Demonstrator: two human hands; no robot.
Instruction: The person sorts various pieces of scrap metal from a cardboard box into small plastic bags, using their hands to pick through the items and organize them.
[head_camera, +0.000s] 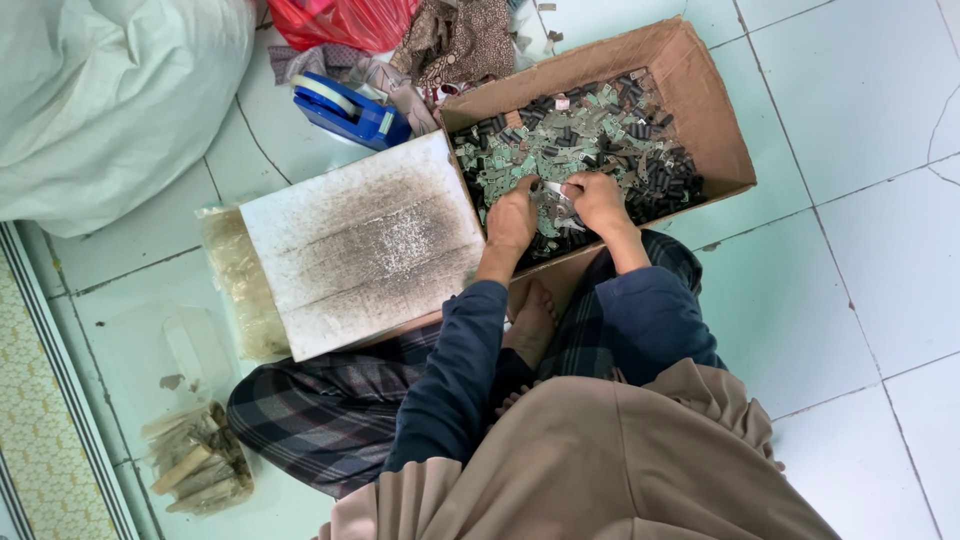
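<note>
White floor tiles (800, 300) under me, both hands' grip, left (512, 215) and right (597, 200), clamped on one small part (553, 190) over the cardboard box (715, 120), which might slip into the pile.

We sit on a white tiled floor (850, 120). On it lies a cardboard box (715, 110) of small parts; left of the box a blue tape dispenser (350, 110), a white sack (110, 100), and a speckled white board (360, 245).
</note>
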